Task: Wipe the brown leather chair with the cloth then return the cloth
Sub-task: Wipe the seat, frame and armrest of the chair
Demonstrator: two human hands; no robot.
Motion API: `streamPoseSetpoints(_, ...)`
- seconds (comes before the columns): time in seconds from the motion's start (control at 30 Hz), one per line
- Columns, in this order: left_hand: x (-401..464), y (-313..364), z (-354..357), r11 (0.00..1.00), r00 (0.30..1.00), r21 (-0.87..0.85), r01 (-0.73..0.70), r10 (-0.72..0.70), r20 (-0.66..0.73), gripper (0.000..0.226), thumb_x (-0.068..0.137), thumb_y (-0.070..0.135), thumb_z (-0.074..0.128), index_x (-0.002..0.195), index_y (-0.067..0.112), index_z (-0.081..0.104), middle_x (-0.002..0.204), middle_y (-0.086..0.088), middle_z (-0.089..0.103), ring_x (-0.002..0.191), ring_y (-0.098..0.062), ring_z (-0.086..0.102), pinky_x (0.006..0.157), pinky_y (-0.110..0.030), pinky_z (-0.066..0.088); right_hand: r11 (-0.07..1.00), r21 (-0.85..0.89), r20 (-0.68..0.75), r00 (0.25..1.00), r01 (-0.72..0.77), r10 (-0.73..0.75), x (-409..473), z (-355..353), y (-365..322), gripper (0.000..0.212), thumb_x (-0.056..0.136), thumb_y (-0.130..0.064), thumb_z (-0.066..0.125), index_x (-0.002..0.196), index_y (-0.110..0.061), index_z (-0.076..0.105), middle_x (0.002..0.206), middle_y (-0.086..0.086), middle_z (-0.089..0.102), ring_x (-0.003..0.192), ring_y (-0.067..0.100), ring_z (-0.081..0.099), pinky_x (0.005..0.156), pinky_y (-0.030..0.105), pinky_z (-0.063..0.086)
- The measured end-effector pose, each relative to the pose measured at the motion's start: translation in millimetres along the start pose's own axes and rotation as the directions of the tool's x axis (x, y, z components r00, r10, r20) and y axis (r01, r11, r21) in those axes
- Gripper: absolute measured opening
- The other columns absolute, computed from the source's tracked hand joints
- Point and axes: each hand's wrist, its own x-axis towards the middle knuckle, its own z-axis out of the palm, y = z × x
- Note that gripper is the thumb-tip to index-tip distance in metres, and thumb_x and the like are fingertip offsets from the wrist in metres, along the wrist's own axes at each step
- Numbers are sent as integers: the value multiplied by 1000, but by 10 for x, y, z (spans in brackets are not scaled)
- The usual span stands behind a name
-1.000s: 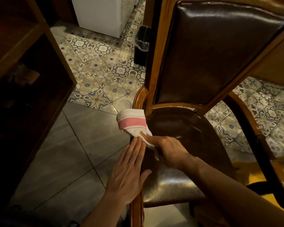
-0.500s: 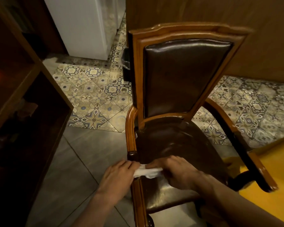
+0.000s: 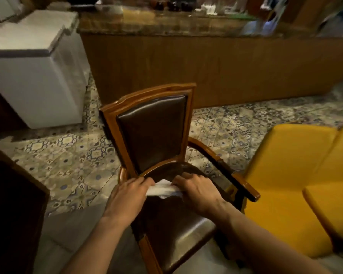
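The brown leather chair (image 3: 152, 133) with a wooden frame stands in the middle of the head view, its seat (image 3: 178, 230) under my arms. A white cloth (image 3: 162, 189) is bunched between my two hands above the back part of the seat. My left hand (image 3: 127, 196) grips the cloth's left end. My right hand (image 3: 196, 191) grips its right end, fingers curled over it. Most of the cloth is hidden inside the hands.
A yellow padded seat (image 3: 297, 186) stands close on the right, touching the chair's armrest (image 3: 226, 171). A white chest appliance (image 3: 34, 72) stands at the back left. A long wooden counter (image 3: 206, 62) runs behind. Dark wooden furniture (image 3: 12, 204) is at the left.
The view has pulled back and up, so the whole chair and the counter show. Both hands moved together onto the cloth, which is now bunched between them over the seat.
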Motion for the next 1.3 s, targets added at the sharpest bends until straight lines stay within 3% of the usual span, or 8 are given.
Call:
streamPoseSetpoints(0.2, 325, 503, -435, 984, 981, 9, -176, 176, -79, 46, 93, 21, 62, 133, 41, 47, 123, 14, 60, 113, -11, 57, 91, -31, 46, 985, -43, -151, 976, -167, 158, -441, -479, 259, 38, 91, -42, 61, 125, -33, 48, 116, 0, 60, 95, 25, 63, 68, 38, 51)
streamPoseSetpoints(0.43, 687, 1376, -503, 938, 934, 1, -346, 344, -99, 40, 92, 18, 59, 128, 36, 53, 121, 10, 64, 110, -16, 61, 89, -34, 47, 943, -21, -225, 920, -333, 320, -1078, -693, 775, 39, 82, -52, 64, 113, -32, 50, 108, -4, 61, 91, 22, 63, 60, 31, 37)
streamPoseSetpoints(0.57, 936, 1852, -308, 909, 907, 13, -417, 417, -68, 37, 93, 18, 55, 127, 32, 53, 121, 9, 64, 111, -18, 61, 89, -36, 51, 928, 48, -219, 903, -369, 370, -1329, -632, 1149, 50, 79, -62, 39, 118, -33, 49, 110, -4, 59, 94, 22, 61, 62, 32, 41)
streamPoseSetpoints(0.63, 1096, 2045, -171, 904, 903, 28, -427, 428, -43, 36, 94, 18, 52, 128, 30, 52, 123, 7, 63, 113, -19, 60, 91, -38, 51, 927, 98, -207, 904, -362, 375, -1418, -566, 1370, 61, 73, -61, 28, 122, -33, 49, 114, -4, 59, 99, 24, 60, 67, 36, 48)
streamPoseSetpoints(0.77, 1413, 2402, 115, 905, 906, 39, -423, 423, 9, 33, 96, 20, 51, 127, 31, 50, 121, 8, 61, 113, -19, 59, 91, -39, 51, 931, 105, -186, 913, -350, 364, -1499, -398, 1935, 40, 90, -44, 46, 129, -39, 47, 116, -6, 60, 103, 21, 59, 70, 35, 49)
streamPoseSetpoints(1.0, 1861, 2795, 530, 918, 919, 60, -392, 389, 57, 34, 95, 19, 53, 126, 33, 50, 114, 10, 63, 107, -15, 60, 86, -32, 49, 946, 127, -127, 941, -299, 314, -1443, -101, 2683, 55, 87, -56, 24, 139, -46, 38, 106, -5, 61, 91, 22, 61, 62, 34, 43)
streamPoseSetpoints(1.17, 2022, 2835, 886, 934, 930, 49, -355, 347, 122, 41, 91, 23, 63, 128, 35, 49, 114, 11, 62, 107, -13, 59, 86, -31, 48, 942, 101, -142, 933, -320, 332, -1306, 213, 3002, 45, 94, -41, 49, 138, -48, 42, 110, -8, 62, 93, 20, 61, 61, 35, 50)
streamPoseSetpoints(1.3, 2161, 2797, 1224, 943, 934, 20, -333, 326, 145, 47, 88, 24, 67, 130, 34, 48, 116, 10, 62, 107, -15, 60, 85, -33, 50, 939, 77, -165, 924, -336, 344, -1189, 471, 3171, 41, 95, -46, 43, 137, -48, 44, 114, -7, 61, 95, 21, 59, 67, 36, 50)
